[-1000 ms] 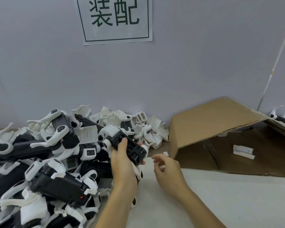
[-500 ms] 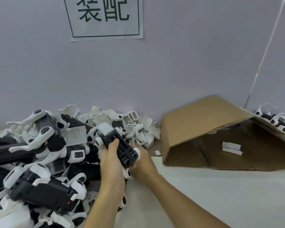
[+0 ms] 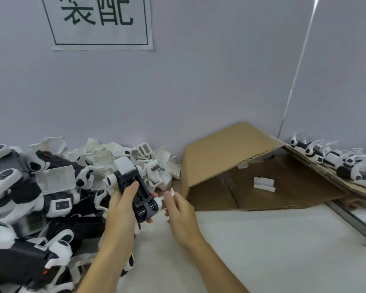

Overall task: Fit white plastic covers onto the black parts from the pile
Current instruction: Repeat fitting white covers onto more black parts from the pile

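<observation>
My left hand (image 3: 123,206) grips a black part (image 3: 138,193) with a white cap at its far end, lifted just above the table beside the pile (image 3: 34,199) of black-and-white parts. To the right of that part, my right hand (image 3: 179,210) pinches a small white plastic piece (image 3: 172,191) between thumb and fingertips. Loose white covers (image 3: 156,166) lie heaped against the wall behind the held part.
A tipped cardboard box (image 3: 226,153) lies open at the right with a white piece (image 3: 264,183) inside. More black-and-white parts (image 3: 347,163) rest on a cardboard flap at far right. A paper sign (image 3: 99,22) hangs on the wall. A metal table edge (image 3: 353,220) runs along the right.
My right hand went in behind the black part, then drew back to its right with a small white piece pinched. My left hand kept hold of the part and tilted it.
</observation>
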Tool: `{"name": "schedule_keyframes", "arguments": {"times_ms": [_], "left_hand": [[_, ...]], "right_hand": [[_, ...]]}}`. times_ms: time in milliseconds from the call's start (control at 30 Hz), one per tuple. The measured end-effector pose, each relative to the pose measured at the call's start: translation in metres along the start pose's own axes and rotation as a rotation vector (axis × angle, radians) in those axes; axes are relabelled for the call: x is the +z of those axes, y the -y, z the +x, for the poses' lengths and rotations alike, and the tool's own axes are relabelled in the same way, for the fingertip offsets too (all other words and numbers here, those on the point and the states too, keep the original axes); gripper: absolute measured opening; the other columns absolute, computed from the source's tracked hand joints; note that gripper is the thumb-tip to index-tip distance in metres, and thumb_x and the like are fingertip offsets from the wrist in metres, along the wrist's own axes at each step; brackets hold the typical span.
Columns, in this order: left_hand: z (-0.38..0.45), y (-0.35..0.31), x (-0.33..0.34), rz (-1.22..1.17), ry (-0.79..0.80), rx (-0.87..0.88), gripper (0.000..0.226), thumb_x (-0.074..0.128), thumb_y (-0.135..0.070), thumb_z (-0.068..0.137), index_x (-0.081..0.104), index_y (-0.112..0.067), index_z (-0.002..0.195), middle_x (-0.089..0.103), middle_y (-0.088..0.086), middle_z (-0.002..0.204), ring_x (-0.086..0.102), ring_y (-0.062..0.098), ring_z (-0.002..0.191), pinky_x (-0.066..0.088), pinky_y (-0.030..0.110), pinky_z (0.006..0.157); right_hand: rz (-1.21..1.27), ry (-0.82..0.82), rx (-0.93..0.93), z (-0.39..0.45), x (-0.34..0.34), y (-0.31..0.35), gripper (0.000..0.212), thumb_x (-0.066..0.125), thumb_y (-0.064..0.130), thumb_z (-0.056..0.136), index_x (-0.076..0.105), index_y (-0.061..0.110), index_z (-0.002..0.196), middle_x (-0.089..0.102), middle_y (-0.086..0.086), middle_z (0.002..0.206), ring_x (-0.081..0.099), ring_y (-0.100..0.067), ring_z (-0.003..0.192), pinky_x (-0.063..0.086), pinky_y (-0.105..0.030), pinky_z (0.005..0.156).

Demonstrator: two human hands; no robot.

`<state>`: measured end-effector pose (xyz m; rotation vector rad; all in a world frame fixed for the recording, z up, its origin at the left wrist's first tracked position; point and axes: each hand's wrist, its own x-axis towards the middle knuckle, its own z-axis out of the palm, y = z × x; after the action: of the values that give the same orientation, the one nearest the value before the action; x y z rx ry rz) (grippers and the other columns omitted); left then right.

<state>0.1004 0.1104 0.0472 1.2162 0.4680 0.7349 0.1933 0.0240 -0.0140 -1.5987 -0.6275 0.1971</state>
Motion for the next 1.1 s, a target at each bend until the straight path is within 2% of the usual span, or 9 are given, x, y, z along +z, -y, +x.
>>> {"name": "schedule_keyframes", "arguments": {"times_ms": [167, 267, 433, 600, 733, 833, 933, 1000, 1100], "left_hand": [[-0.008, 0.004, 0.008, 0.041, 0.063, -0.020, 0.041, 0.042, -0.034, 0.103, 0.064, -0.002, 0.114, 0.074, 0.016, 0.082, 0.066, 0.023, 0.058, 0.046, 0.029, 0.040], [-0.008, 0.003, 0.009, 0.037, 0.034, -0.040, 0.039, 0.042, -0.033, 0.104, 0.063, -0.001, 0.112, 0.074, 0.011, 0.073, 0.065, 0.021, 0.049, 0.045, 0.027, 0.035], [-0.007, -0.002, 0.008, 0.002, 0.027, -0.053, 0.037, 0.042, -0.035, 0.104, 0.063, -0.005, 0.109, 0.074, 0.011, 0.071, 0.066, 0.022, 0.049, 0.044, 0.025, 0.035], [-0.008, -0.005, 0.007, 0.031, 0.033, -0.025, 0.038, 0.041, -0.037, 0.104, 0.063, -0.008, 0.115, 0.073, 0.017, 0.082, 0.066, 0.026, 0.057, 0.046, 0.028, 0.039], [-0.009, -0.007, 0.007, 0.009, 0.074, -0.044, 0.041, 0.039, -0.036, 0.104, 0.062, -0.003, 0.111, 0.072, 0.017, 0.075, 0.064, 0.026, 0.052, 0.045, 0.028, 0.039], [-0.011, -0.009, 0.007, -0.014, 0.100, -0.053, 0.042, 0.038, -0.035, 0.104, 0.063, -0.002, 0.110, 0.071, 0.018, 0.076, 0.063, 0.027, 0.054, 0.045, 0.029, 0.042], [-0.013, -0.012, 0.006, -0.096, 0.131, -0.077, 0.043, 0.039, -0.035, 0.103, 0.067, -0.003, 0.102, 0.069, 0.021, 0.076, 0.062, 0.028, 0.054, 0.046, 0.029, 0.042], [-0.015, -0.014, 0.007, -0.154, 0.129, -0.099, 0.042, 0.040, -0.034, 0.103, 0.068, -0.004, 0.099, 0.069, 0.022, 0.078, 0.064, 0.028, 0.058, 0.049, 0.029, 0.043], [-0.015, -0.016, 0.007, -0.187, 0.123, -0.125, 0.041, 0.041, -0.034, 0.102, 0.068, -0.004, 0.095, 0.067, 0.022, 0.078, 0.065, 0.027, 0.060, 0.051, 0.029, 0.048]], "right_hand": [[0.207, 0.146, 0.080, 0.006, -0.015, 0.017, 0.045, 0.043, 0.052, 0.088, 0.069, 0.025, 0.115, 0.055, 0.000, 0.086, 0.054, -0.011, 0.079, 0.052, -0.025, 0.067], [0.396, 0.173, 0.097, 0.011, -0.023, 0.028, 0.053, 0.061, 0.040, 0.087, 0.057, 0.016, 0.134, 0.060, -0.012, 0.093, 0.063, -0.016, 0.082, 0.054, -0.024, 0.070], [0.665, 0.281, 0.066, 0.012, -0.041, 0.047, 0.030, 0.059, 0.035, 0.087, 0.077, 0.014, 0.101, 0.066, -0.025, 0.104, 0.060, -0.039, 0.094, 0.053, -0.047, 0.095], [0.844, 0.318, 0.158, 0.012, -0.047, 0.052, 0.050, 0.051, 0.033, 0.093, 0.062, -0.002, 0.127, 0.056, -0.035, 0.132, 0.057, -0.043, 0.110, 0.038, -0.060, 0.112], [0.717, 0.318, 0.152, 0.013, -0.047, 0.050, 0.055, 0.060, 0.038, 0.088, 0.061, 0.002, 0.129, 0.064, -0.022, 0.112, 0.062, -0.031, 0.090, 0.039, -0.040, 0.086], [0.590, 0.302, 0.137, 0.014, -0.045, 0.045, 0.055, 0.064, 0.038, 0.084, 0.061, 0.000, 0.125, 0.064, -0.017, 0.104, 0.060, -0.029, 0.091, 0.041, -0.037, 0.081], [0.448, 0.275, 0.137, 0.017, -0.041, 0.042, 0.032, 0.067, 0.032, 0.094, 0.067, 0.013, 0.119, 0.068, -0.006, 0.105, 0.065, -0.021, 0.091, 0.050, -0.032, 0.077], [0.156, 0.222, 0.079, 0.017, -0.041, 0.037, 0.021, 0.069, 0.032, 0.093, 0.070, 0.025, 0.112, 0.070, 0.004, 0.104, 0.068, -0.010, 0.087, 0.056, -0.027, 0.073], [-0.380, 0.319, -0.006, 0.012, -0.039, 0.031, 0.030, 0.081, 0.031, 0.083, 0.069, 0.032, 0.111, 0.063, 0.011, 0.112, 0.064, -0.007, 0.094, 0.055, -0.025, 0.075]]}}
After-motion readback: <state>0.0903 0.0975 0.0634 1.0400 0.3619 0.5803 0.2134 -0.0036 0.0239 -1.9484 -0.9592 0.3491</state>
